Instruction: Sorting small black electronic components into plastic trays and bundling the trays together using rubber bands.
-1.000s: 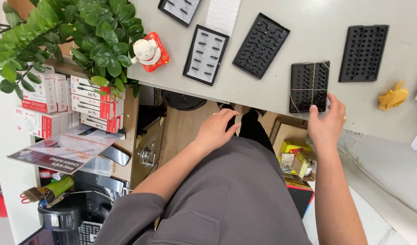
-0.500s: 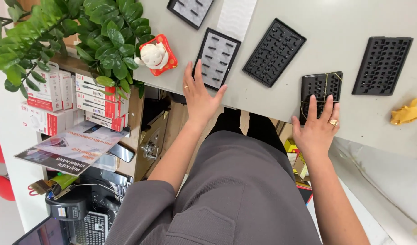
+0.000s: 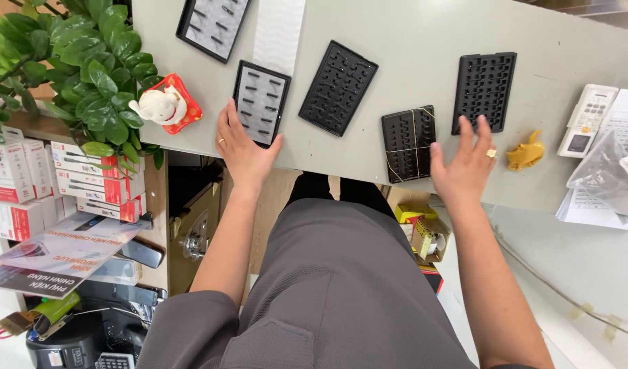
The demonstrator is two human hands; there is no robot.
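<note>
My left hand [image 3: 242, 152] lies flat on the grey table [image 3: 409, 27], fingers [image 3: 226, 117] together along the left edge of a small black-framed tray with a pale insert and rows of short dark strips [image 3: 261, 102]; thumb touches its near right corner. Not pinching, just resting against it. That tray sits near the table's front edge, slightly tilted.

My right hand [image 3: 464, 167] is over the front edge farther right, fingers spread, gold ring on one, nothing held. It sits between two things: a stack of black plastic moulded trays bound with thin yellowish bands [image 3: 409, 142] just beside the thumb side, and a single black plastic moulded tray [image 3: 484, 92] that my fingertips reach the near end of. Cannot tell if they touch it.

Between the hands, another black moulded tray [image 3: 338, 87] lies angled. Farther back left, a second pale-insert tray [image 3: 213, 26] next to a white wavy paper strip [image 3: 280, 34].

Left of my left hand: white ceramic figurine on a red base [image 3: 165, 106], then a green leafy potted plant [image 3: 75, 75]. Right of my right hand: small yellow figure [image 3: 525, 152], white remote control [image 3: 587, 119], clear plastic bag on papers [image 3: 604, 171]. Below the table, left: stacked red-and-white boxes [image 3: 68, 184].
</note>
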